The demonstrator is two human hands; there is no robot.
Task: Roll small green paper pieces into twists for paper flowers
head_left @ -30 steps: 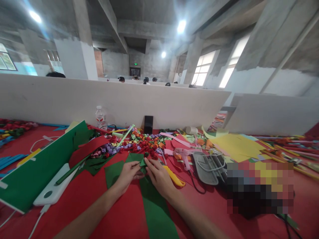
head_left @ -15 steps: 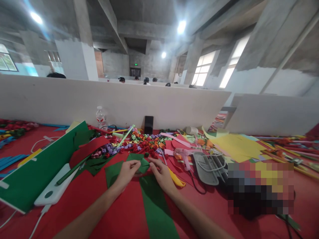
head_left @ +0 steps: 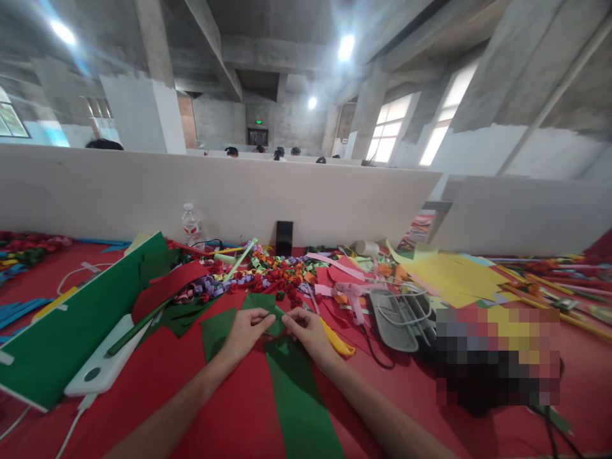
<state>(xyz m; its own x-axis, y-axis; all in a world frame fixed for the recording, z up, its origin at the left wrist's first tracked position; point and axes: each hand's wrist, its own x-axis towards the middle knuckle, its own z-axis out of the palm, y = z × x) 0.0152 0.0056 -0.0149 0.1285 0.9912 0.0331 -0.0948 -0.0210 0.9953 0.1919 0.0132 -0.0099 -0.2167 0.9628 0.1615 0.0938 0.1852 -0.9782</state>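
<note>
Between my fingertips is a small piece of green paper (head_left: 276,326), partly rolled or folded along its top edge. My left hand (head_left: 251,328) pinches its left side. On its right side my right hand (head_left: 306,328) pinches too, the fingertips of both hands close together. The fingers hide part of the paper. Beneath my wrists lie a long green paper strip (head_left: 299,395) and a green sheet (head_left: 217,333), both on red paper (head_left: 229,408). Just beyond the hands is a heap of small curled paper pieces (head_left: 272,274) in many colours.
A pink glue gun (head_left: 352,299) lies by a grey tray (head_left: 394,319), right of a yellow paper piece (head_left: 338,341). At left are a green board (head_left: 90,319) and a white power strip (head_left: 102,363). A phone (head_left: 284,238) and a bottle (head_left: 192,226) stand against the white partition (head_left: 306,197).
The green paper went from a wider, flatter fold to a narrower roll along its top edge. My two hands have come closer together.
</note>
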